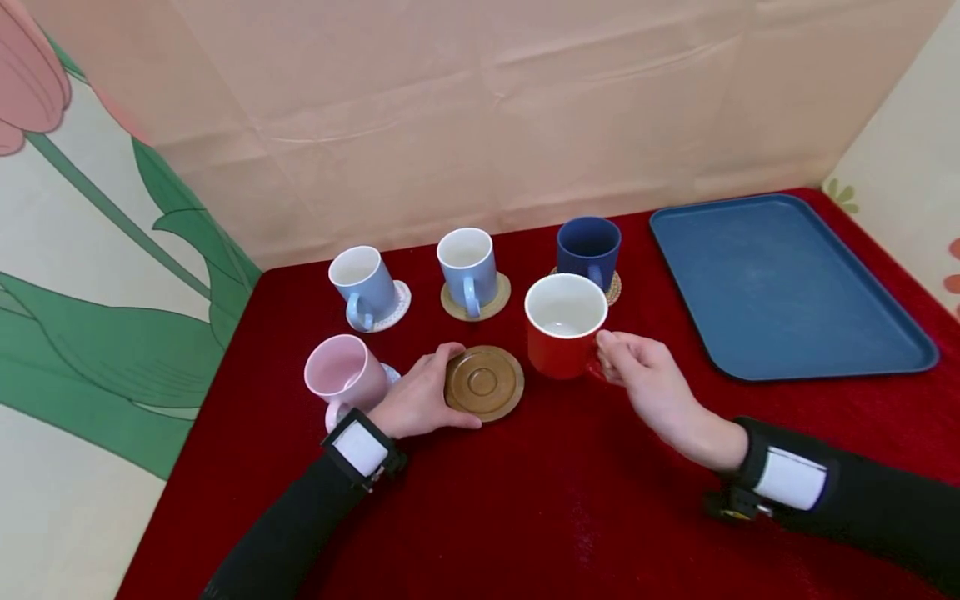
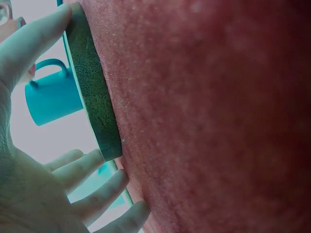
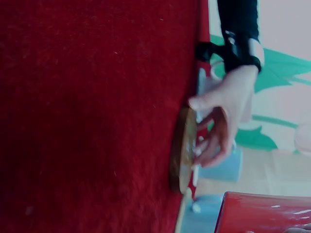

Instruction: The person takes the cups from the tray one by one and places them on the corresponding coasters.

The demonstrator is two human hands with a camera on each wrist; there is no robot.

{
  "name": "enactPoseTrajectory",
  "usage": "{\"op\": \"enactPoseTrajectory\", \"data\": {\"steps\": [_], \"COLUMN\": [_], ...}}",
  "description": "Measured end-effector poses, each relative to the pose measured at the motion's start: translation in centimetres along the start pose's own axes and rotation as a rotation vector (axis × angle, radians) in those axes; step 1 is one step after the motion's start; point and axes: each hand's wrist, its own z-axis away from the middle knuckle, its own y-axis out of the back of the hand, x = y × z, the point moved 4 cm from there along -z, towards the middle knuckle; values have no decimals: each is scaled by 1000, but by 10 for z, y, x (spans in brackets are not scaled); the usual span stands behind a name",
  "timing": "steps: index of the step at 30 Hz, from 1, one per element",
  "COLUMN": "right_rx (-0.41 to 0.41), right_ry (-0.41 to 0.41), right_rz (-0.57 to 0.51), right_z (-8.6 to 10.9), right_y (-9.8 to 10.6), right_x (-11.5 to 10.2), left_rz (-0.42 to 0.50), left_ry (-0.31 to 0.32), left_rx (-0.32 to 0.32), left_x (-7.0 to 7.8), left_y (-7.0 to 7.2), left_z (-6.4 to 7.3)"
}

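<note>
My left hand grips the left side of a round wooden coaster, thumb at its near edge and fingers at its far edge. The left wrist view shows the thick coaster on the red cloth, spanned between thumb and fingertips. My right hand pinches the handle of a red mug, white inside, just right of the coaster. In the right wrist view the red mug fills the lower corner. Behind my left wrist stands a pink mug on a coaster, partly covered by that hand.
In the back row are two light blue mugs and a dark blue mug, each on a coaster. A blue tray lies at the right. Red cloth covers the table, and a pink backdrop hangs behind it.
</note>
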Motion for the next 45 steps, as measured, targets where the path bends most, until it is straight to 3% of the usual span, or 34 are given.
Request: {"op": "enactPoseTrajectory", "data": {"steps": [7,19,34,45], "right_rx": [-55,-100,-161,-188], "right_ry": [-61,-58,-50,-44], "right_rz": [73,67,112,109], "right_z": [-5,-14,-16,-15], "right_y": [-27,-57,-73,-84], "right_x": [10,20,29,32], "left_rz": [29,51,31,80], "left_ry": [-11,-7,22,-21], "left_rx": [25,50,33,47], "left_x": [1,1,0,1], "left_y": [1,1,-1,1], "left_z": [-2,0,0,1]}}
